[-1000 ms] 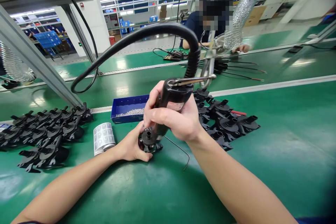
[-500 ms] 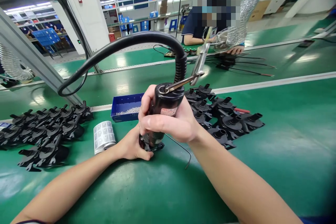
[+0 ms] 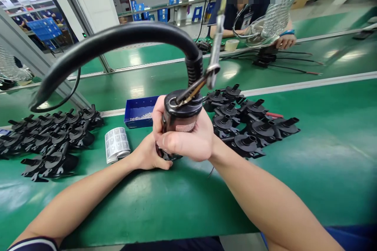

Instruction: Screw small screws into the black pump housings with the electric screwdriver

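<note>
My right hand (image 3: 185,137) is wrapped round a black power screwdriver (image 3: 183,106) held upright, its thick black cable arching to the left and a metal hook and hanger at its top. Below it, my left hand (image 3: 150,155) grips a black plastic part (image 3: 167,155) on the green table, mostly hidden by my hands. The tool's lower end is out of sight behind my right hand. Just behind the hands sits a blue bin (image 3: 141,111) of small metal screws. A roll of printed labels (image 3: 117,143) stands left of my left hand.
Rows of black plastic parts (image 3: 53,137) lie at the left, and more black parts (image 3: 247,121) at the right, near a red object (image 3: 274,115). Across the bench (image 3: 165,72) a person's hand (image 3: 286,41) rests beside a black part with wires (image 3: 265,58).
The screwdriver and my right hand have moved slightly left, nearer the camera, covering more of the held part. The view has shifted. Across the bench, the person has moved.
</note>
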`<action>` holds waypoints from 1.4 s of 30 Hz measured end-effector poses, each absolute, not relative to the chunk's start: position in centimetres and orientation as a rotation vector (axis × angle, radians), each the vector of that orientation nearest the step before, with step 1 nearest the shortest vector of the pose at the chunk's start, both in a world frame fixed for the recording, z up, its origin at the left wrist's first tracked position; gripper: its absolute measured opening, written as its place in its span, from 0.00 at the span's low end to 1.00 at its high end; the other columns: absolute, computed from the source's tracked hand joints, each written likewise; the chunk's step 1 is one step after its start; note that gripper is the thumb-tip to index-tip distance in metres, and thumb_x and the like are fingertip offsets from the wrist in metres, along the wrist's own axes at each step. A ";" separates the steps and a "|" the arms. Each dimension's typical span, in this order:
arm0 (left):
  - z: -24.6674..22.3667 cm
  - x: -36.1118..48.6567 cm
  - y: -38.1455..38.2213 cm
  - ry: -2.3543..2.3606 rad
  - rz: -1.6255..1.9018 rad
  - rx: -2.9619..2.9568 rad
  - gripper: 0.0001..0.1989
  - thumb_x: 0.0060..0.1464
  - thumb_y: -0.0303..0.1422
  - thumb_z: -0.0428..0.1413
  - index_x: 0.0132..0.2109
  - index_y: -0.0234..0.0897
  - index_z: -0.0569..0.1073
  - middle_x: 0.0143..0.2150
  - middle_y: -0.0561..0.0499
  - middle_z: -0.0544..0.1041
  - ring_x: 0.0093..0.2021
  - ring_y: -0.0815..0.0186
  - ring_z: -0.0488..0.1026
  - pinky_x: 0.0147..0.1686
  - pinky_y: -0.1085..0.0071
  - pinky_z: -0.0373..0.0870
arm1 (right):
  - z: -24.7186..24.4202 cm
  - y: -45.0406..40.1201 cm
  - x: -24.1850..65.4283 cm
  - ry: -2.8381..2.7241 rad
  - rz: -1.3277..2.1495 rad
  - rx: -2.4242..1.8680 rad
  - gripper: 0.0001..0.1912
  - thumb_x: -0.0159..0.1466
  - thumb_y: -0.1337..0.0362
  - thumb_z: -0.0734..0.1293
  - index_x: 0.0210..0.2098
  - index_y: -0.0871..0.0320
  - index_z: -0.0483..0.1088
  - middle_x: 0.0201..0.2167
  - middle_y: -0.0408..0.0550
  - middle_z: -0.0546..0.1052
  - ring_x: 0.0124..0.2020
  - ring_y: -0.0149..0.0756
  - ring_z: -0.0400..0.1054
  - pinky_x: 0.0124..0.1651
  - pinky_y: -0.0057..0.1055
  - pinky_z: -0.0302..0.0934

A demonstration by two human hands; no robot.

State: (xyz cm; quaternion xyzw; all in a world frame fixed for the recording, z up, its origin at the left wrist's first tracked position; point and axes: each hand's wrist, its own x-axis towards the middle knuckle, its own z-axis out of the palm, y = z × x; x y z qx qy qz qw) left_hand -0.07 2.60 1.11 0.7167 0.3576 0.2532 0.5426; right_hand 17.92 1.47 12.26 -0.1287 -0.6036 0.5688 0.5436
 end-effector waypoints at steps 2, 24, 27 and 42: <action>0.8 -0.2 2.5 0.868 0.601 1.703 0.25 0.42 0.30 0.73 0.47 0.38 0.73 0.40 0.51 0.77 0.40 0.61 0.73 0.38 0.65 0.75 | 12.0 1.7 17.8 -1.381 1.350 -0.313 0.07 0.52 0.68 0.73 0.26 0.54 0.70 0.24 0.40 0.70 0.24 0.33 0.64 0.25 0.31 0.62; -2.9 0.8 0.5 0.809 0.735 1.670 0.53 0.41 0.40 0.80 0.67 0.43 0.59 0.62 0.45 0.74 0.60 0.48 0.75 0.59 0.52 0.76 | 11.0 3.7 17.8 -1.291 1.085 -0.423 0.06 0.60 0.71 0.75 0.35 0.55 0.77 0.25 0.41 0.83 0.26 0.40 0.82 0.32 0.34 0.78; -3.1 0.9 0.5 0.788 0.743 1.709 0.50 0.40 0.36 0.77 0.66 0.42 0.59 0.62 0.45 0.74 0.59 0.48 0.74 0.57 0.53 0.77 | 11.2 3.3 17.7 -1.379 1.119 -0.467 0.06 0.62 0.70 0.77 0.35 0.55 0.78 0.27 0.42 0.83 0.27 0.41 0.82 0.31 0.34 0.78; -2.9 0.6 0.5 0.741 0.757 1.741 0.45 0.39 0.29 0.74 0.64 0.39 0.66 0.53 0.50 0.74 0.51 0.55 0.72 0.53 0.58 0.76 | 10.7 3.0 16.1 -1.289 1.201 -0.496 0.04 0.54 0.66 0.73 0.27 0.54 0.73 0.19 0.37 0.70 0.18 0.31 0.62 0.22 0.30 0.59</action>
